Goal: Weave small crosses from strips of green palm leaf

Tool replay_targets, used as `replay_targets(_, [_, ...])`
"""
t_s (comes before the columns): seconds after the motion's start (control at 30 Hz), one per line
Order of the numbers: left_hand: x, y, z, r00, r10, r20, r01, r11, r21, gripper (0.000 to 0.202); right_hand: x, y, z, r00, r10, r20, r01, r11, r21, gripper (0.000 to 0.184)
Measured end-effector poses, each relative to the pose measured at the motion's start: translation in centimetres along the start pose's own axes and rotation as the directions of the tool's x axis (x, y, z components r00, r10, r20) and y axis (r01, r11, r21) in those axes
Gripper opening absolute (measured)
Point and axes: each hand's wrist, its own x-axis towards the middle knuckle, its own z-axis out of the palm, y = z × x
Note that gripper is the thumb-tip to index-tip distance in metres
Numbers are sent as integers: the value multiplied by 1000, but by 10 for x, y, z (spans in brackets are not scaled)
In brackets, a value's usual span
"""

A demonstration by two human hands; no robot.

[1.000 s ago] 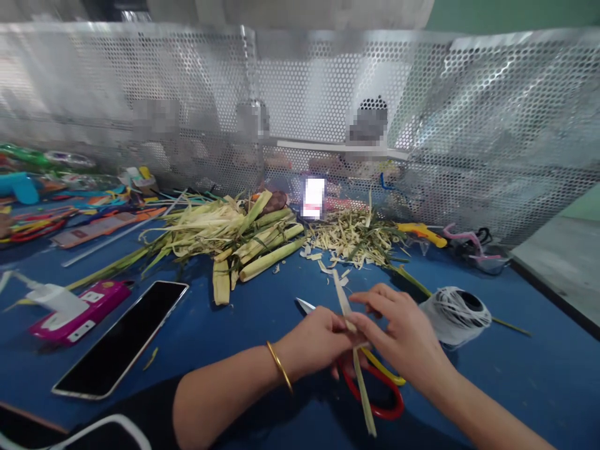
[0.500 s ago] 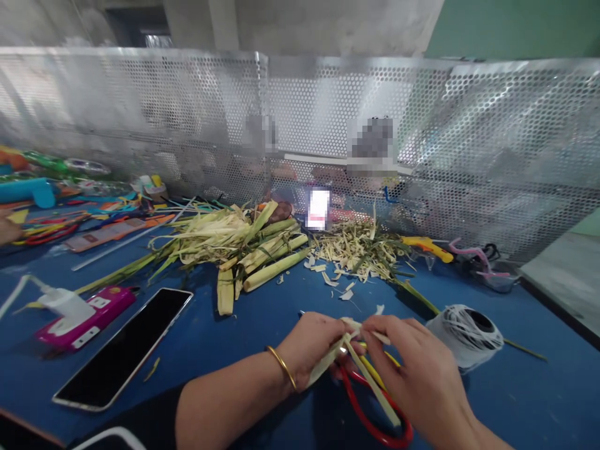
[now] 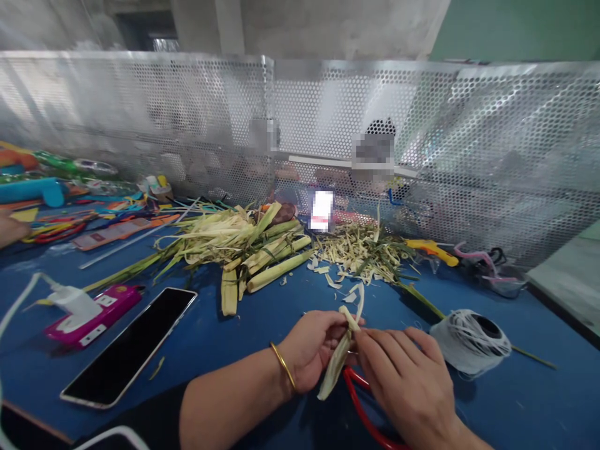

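change: a second ago the leaf strip (image 3: 338, 361) ran straight between the hands; now it is bent, its top tip curled and its pale lower end hanging toward the near edge of the worktop (image 3: 262, 312).
left side: a pink case (image 3: 100, 307) with a white plug on it, then a dark phone (image 3: 134, 344) lying flat, near the near-left corner.
far middle: a pile of leaves and stalks (image 3: 234, 240), with cut trimmings (image 3: 360, 250) to its right, along the far edge.
left hand (image 3: 312, 347): closed on the strip, thumb on top (a gold bangle (image 3: 282, 367) at the wrist).
strip: held above the near edge, between both hands.
right hand (image 3: 403, 381): fingertips pinched on the strip at its bend.
scissors (image 3: 359, 400): red handle on the worktop, mostly under the right hand.
thread spool (image 3: 471, 340): just right of the hands.
step in hand: seemingly folding the strip.
next move calls for: a firm pinch at the bend, so it does not spring open.
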Motion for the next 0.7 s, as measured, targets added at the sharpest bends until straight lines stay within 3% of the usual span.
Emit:
replay_targets(0.1, [-3, 2, 0, 999, -13, 34, 14, 999, -29, 20, 0, 1, 1, 1000, 2, 19, -2, 1000, 7, 23])
replay_targets(0.2, [-3, 3, 0, 999, 44, 32, -45, 998, 50, 12, -1, 0, 3, 1000, -11, 18, 11, 1000, -5, 24])
replay_targets(0.37, [0, 1, -1, 993, 117, 5, -117, 989, 87, 23, -1, -3, 5, 999, -16, 34, 15, 1000, 19, 25])
replay_targets(0.6, [2, -5, -5, 988, 143, 49, -147, 986, 77, 26, 6, -11, 13, 962, -240, 130, 224, 967, 124, 34])
replay_targets(0.7, [3, -7, -5, 988, 145, 60, -150, 984, 97, 29, 7, -10, 10, 982, -173, 82, 158, 973, 167, 34])
